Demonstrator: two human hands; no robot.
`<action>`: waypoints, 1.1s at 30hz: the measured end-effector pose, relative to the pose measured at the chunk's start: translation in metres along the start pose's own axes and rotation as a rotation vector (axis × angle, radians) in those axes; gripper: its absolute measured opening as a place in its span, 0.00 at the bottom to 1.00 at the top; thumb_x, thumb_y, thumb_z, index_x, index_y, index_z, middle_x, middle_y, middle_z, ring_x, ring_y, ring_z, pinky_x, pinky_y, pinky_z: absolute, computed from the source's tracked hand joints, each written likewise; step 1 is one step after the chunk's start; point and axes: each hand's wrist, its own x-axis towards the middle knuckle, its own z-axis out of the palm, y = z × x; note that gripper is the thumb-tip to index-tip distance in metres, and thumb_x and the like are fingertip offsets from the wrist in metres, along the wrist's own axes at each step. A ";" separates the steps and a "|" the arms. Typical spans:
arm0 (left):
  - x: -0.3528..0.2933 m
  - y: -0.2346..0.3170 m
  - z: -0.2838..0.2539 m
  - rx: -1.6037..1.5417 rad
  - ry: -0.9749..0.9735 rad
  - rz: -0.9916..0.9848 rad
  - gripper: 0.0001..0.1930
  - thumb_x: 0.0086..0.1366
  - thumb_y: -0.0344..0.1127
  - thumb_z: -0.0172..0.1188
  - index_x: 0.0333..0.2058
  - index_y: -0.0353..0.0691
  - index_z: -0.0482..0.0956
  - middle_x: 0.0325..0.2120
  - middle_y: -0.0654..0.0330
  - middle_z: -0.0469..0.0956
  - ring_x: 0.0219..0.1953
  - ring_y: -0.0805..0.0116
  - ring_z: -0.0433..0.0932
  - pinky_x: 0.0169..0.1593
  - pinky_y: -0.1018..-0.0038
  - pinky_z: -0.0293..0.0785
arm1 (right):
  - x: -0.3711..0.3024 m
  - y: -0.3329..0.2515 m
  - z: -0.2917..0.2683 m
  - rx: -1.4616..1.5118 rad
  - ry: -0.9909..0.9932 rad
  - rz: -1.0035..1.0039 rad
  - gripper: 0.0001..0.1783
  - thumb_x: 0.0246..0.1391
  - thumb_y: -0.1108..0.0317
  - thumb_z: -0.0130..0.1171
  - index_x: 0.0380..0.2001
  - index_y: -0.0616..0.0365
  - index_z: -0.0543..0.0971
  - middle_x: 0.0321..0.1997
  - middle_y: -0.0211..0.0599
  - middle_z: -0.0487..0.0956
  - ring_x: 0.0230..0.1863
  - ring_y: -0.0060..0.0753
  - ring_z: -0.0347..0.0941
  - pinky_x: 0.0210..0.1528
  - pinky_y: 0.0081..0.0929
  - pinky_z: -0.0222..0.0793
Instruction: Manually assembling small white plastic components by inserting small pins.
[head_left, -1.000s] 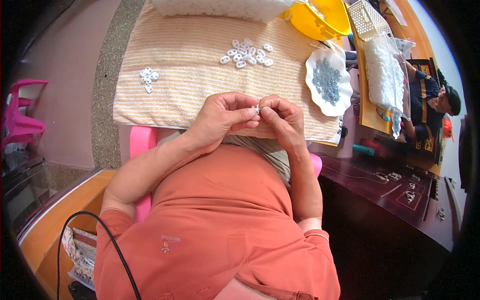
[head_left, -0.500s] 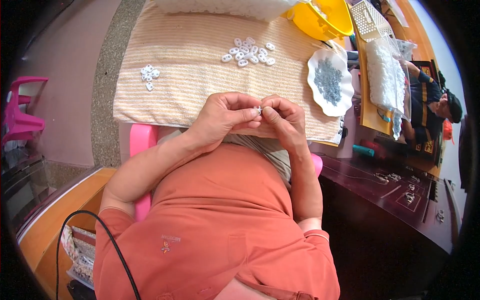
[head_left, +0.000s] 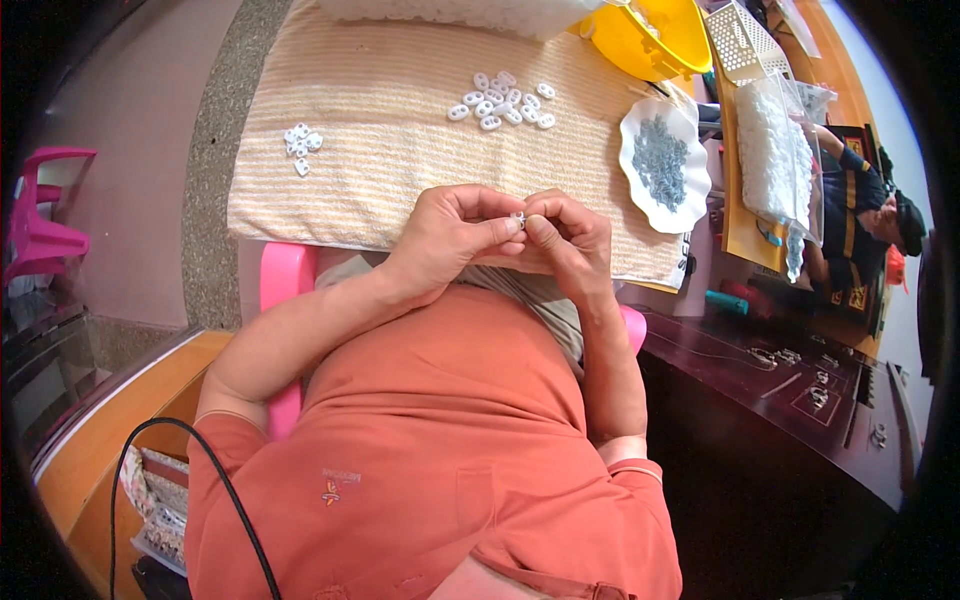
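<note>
Just over the near edge of the towel-covered table, my left hand (head_left: 447,236) and my right hand (head_left: 570,235) meet fingertip to fingertip. Between their thumbs and forefingers is a small white plastic piece (head_left: 518,219), mostly covered by the fingers. Both hands are closed in a pinch on it. Beyond them lies a loose group of white oval two-holed pieces (head_left: 497,97). To the left sits a smaller cluster of white pieces (head_left: 301,140). A white wavy-edged plate (head_left: 631,172) at the right holds many small grey-blue clear parts (head_left: 660,160).
A clear bag of white pieces (head_left: 450,10) lies along the far edge, beside a yellow basket (head_left: 622,45). Further right are a perforated white basket (head_left: 742,42), another full bag (head_left: 772,155) and another person (head_left: 860,215). A pink stool (head_left: 48,225) stands at left.
The view has shifted very slightly. Both hands keep the same pinch on the small white piece, and the groups on the towel look the same.
</note>
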 end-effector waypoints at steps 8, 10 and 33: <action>0.002 -0.002 0.001 0.045 0.026 0.025 0.10 0.62 0.25 0.59 0.42 0.30 0.76 0.36 0.57 0.79 0.36 0.74 0.80 0.42 0.78 0.80 | -0.002 -0.003 0.003 -0.020 0.031 0.024 0.01 0.56 0.78 0.56 0.31 0.64 0.77 0.33 0.29 0.77 0.34 0.16 0.70 0.38 0.15 0.67; 0.003 -0.002 0.001 0.004 0.025 0.039 0.10 0.62 0.25 0.59 0.43 0.30 0.76 0.36 0.58 0.79 0.35 0.74 0.79 0.42 0.79 0.80 | -0.002 -0.004 0.003 -0.002 0.049 0.051 0.02 0.57 0.78 0.56 0.32 0.64 0.78 0.32 0.28 0.77 0.33 0.15 0.70 0.37 0.14 0.67; 0.001 0.003 0.001 -0.078 0.019 -0.007 0.09 0.62 0.25 0.59 0.41 0.34 0.77 0.36 0.60 0.79 0.36 0.74 0.80 0.43 0.77 0.80 | -0.005 -0.030 -0.001 0.066 0.163 0.093 0.07 0.59 0.74 0.56 0.38 0.67 0.79 0.37 0.35 0.78 0.37 0.22 0.75 0.39 0.17 0.72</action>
